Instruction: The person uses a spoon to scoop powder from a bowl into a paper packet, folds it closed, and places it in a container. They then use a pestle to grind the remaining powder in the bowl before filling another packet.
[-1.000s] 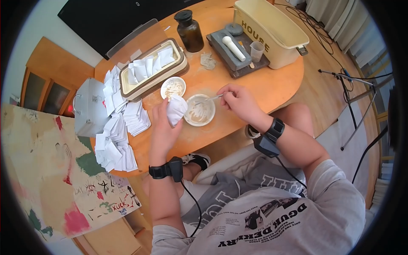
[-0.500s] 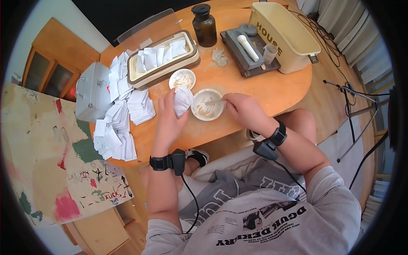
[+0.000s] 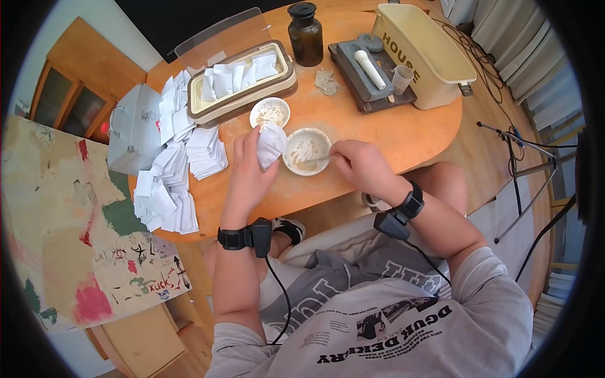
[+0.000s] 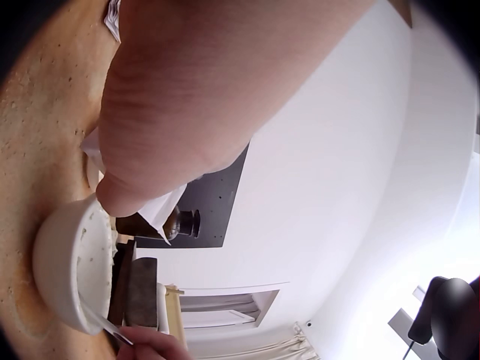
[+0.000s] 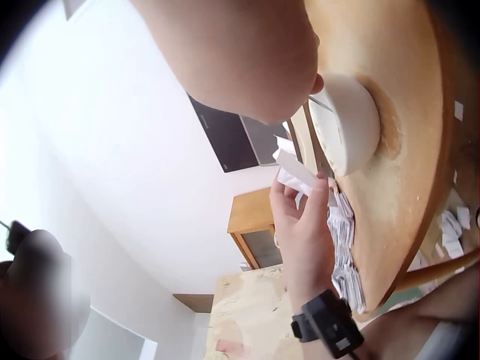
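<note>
Found the tabletop spread beneath the left grip and the right grip. Noted the open bin, lettered HOUSE, well beyond the right grip, probably set there out of the way. Saw the cream box ahead of the left grip, loaded with folded packets in a leaning row, apparently lined up for order. Spotted stacks of white paper outward of the left grip, likely placed for easy reach. Made out the dark bottle far ahead, between the two grips, stoppered, with contents too dark to tell. Observed the near bowl between both grips, presumably to serve either, with pale residue smeared inside, paste or powder unclear. Noticed the smaller bowl just ahead of the left grip, with pale bits inside. Held the paper packet in the curled left grip, just beside the near bowl, seemingly for closeness to the contents. Pinched the thin utensil in the right grip, slanted down into the near bowl, probably to reach the residue.
</note>
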`<act>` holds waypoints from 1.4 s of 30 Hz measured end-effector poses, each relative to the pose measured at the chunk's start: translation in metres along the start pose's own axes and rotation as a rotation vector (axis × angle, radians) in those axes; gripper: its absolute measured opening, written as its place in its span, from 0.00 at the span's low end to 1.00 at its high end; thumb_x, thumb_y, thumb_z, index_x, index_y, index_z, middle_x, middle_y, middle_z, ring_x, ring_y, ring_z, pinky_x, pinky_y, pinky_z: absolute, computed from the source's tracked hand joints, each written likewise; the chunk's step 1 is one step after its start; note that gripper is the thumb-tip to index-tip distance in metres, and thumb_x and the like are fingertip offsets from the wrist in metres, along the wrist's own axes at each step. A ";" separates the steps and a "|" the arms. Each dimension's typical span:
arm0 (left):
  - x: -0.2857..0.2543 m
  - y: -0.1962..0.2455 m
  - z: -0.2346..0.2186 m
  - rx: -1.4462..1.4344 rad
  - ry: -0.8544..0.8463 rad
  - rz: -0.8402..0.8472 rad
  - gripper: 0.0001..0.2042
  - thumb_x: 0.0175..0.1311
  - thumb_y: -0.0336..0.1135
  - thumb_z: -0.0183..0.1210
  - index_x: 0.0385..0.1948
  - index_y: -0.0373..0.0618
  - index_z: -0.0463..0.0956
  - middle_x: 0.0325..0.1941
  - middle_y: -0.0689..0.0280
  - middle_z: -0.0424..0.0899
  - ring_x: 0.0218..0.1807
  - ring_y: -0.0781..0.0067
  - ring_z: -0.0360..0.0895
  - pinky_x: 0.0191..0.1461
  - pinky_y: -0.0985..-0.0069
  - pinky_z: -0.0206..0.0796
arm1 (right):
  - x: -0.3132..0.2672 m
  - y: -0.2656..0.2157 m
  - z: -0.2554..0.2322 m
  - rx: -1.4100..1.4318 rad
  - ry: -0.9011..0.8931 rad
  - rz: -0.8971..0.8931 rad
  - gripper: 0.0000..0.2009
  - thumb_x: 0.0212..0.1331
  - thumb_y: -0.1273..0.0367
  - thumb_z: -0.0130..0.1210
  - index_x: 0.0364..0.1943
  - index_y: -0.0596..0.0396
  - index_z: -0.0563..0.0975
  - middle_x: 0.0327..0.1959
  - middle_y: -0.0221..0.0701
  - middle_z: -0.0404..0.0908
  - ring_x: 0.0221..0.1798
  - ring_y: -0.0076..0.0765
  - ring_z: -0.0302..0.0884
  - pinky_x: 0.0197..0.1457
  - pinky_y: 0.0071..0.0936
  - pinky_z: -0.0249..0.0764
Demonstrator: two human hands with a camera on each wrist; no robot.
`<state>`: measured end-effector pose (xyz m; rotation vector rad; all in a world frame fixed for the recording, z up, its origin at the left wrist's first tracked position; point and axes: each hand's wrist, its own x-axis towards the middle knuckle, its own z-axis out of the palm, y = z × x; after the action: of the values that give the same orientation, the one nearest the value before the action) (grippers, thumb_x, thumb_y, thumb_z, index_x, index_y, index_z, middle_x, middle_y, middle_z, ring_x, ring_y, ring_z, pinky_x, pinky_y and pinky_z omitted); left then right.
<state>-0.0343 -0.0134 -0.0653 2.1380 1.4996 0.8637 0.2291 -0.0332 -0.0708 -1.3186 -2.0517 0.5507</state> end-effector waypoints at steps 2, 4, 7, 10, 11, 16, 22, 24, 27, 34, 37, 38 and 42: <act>0.000 0.002 0.001 -0.001 0.001 0.000 0.36 0.56 0.28 0.66 0.69 0.38 0.60 0.62 0.49 0.66 0.66 0.47 0.65 0.73 0.61 0.58 | -0.002 -0.001 0.007 0.147 0.003 0.060 0.07 0.61 0.73 0.54 0.39 0.62 0.80 0.31 0.48 0.83 0.34 0.55 0.82 0.41 0.43 0.79; 0.001 0.003 0.000 0.002 -0.019 -0.021 0.36 0.56 0.28 0.66 0.69 0.37 0.60 0.62 0.49 0.66 0.66 0.46 0.65 0.73 0.62 0.58 | -0.001 -0.004 0.007 0.198 -0.023 0.148 0.08 0.62 0.73 0.53 0.40 0.62 0.80 0.29 0.48 0.83 0.33 0.52 0.83 0.40 0.40 0.79; 0.001 0.000 0.002 0.042 0.000 0.034 0.36 0.57 0.27 0.66 0.68 0.36 0.59 0.62 0.49 0.66 0.64 0.44 0.68 0.68 0.60 0.64 | -0.002 0.004 0.014 0.331 -0.050 0.282 0.09 0.63 0.72 0.52 0.42 0.62 0.81 0.27 0.44 0.83 0.30 0.44 0.83 0.39 0.35 0.79; 0.002 0.000 0.004 -0.021 -0.029 -0.002 0.36 0.56 0.28 0.66 0.69 0.37 0.60 0.63 0.48 0.66 0.67 0.47 0.65 0.73 0.62 0.58 | -0.001 0.007 0.017 0.470 -0.035 0.351 0.10 0.65 0.72 0.51 0.43 0.63 0.81 0.26 0.38 0.84 0.30 0.33 0.83 0.38 0.29 0.77; 0.002 0.000 0.003 -0.022 -0.032 0.002 0.36 0.56 0.28 0.66 0.69 0.37 0.60 0.63 0.48 0.66 0.67 0.47 0.65 0.73 0.62 0.58 | -0.001 0.008 0.017 0.527 -0.023 0.369 0.10 0.65 0.72 0.50 0.42 0.63 0.81 0.26 0.34 0.84 0.30 0.28 0.81 0.37 0.27 0.76; 0.000 0.006 0.002 0.002 -0.032 -0.002 0.36 0.57 0.28 0.66 0.69 0.37 0.60 0.63 0.49 0.66 0.67 0.48 0.66 0.73 0.62 0.59 | 0.007 0.022 0.003 0.686 0.024 0.479 0.10 0.67 0.72 0.49 0.42 0.62 0.81 0.27 0.29 0.83 0.31 0.21 0.78 0.36 0.23 0.74; 0.000 0.010 0.006 -0.069 -0.100 -0.001 0.36 0.57 0.29 0.67 0.69 0.40 0.61 0.63 0.51 0.67 0.66 0.48 0.68 0.71 0.63 0.62 | 0.010 -0.006 -0.004 0.466 0.199 0.176 0.09 0.65 0.76 0.51 0.45 0.61 0.80 0.31 0.34 0.83 0.33 0.33 0.81 0.39 0.29 0.77; 0.000 0.011 0.010 -0.073 -0.091 0.019 0.36 0.56 0.29 0.67 0.69 0.40 0.61 0.63 0.51 0.67 0.66 0.48 0.68 0.71 0.63 0.62 | 0.007 -0.012 -0.006 0.217 0.223 -0.086 0.10 0.63 0.78 0.52 0.46 0.60 0.80 0.32 0.36 0.83 0.35 0.39 0.83 0.40 0.32 0.78; -0.001 0.009 0.009 -0.064 -0.065 0.018 0.36 0.56 0.29 0.67 0.68 0.40 0.61 0.62 0.51 0.68 0.66 0.48 0.68 0.70 0.62 0.62 | 0.005 -0.014 -0.009 0.135 0.235 -0.122 0.12 0.60 0.80 0.54 0.47 0.58 0.80 0.34 0.40 0.83 0.38 0.49 0.83 0.43 0.38 0.79; 0.002 0.001 0.002 -0.032 0.031 -0.029 0.36 0.56 0.29 0.67 0.68 0.38 0.61 0.61 0.51 0.68 0.65 0.48 0.67 0.71 0.62 0.60 | 0.000 0.013 0.011 0.038 0.067 -0.097 0.12 0.61 0.78 0.53 0.48 0.59 0.80 0.35 0.42 0.83 0.39 0.49 0.83 0.45 0.39 0.79; 0.001 0.003 0.001 -0.017 0.019 -0.037 0.36 0.56 0.29 0.67 0.68 0.38 0.61 0.61 0.50 0.67 0.65 0.47 0.67 0.71 0.61 0.60 | -0.002 0.010 0.007 0.019 -0.005 -0.197 0.13 0.60 0.80 0.52 0.48 0.60 0.80 0.34 0.42 0.83 0.38 0.48 0.82 0.45 0.38 0.79; 0.001 0.003 0.001 -0.021 0.024 -0.039 0.36 0.56 0.29 0.67 0.68 0.38 0.61 0.61 0.50 0.67 0.65 0.47 0.67 0.71 0.61 0.60 | -0.001 0.008 0.003 0.012 -0.060 -0.226 0.13 0.60 0.80 0.52 0.48 0.60 0.79 0.34 0.42 0.82 0.38 0.49 0.82 0.46 0.39 0.79; -0.001 0.003 -0.001 -0.018 0.019 -0.015 0.35 0.56 0.29 0.67 0.68 0.38 0.61 0.61 0.51 0.67 0.66 0.48 0.66 0.72 0.62 0.60 | 0.003 0.005 -0.006 0.024 -0.059 -0.114 0.14 0.58 0.80 0.53 0.48 0.60 0.79 0.35 0.41 0.83 0.39 0.50 0.82 0.46 0.39 0.79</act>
<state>-0.0329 -0.0156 -0.0630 2.1086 1.5093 0.8913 0.2358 -0.0286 -0.0689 -1.1767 -2.1466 0.5675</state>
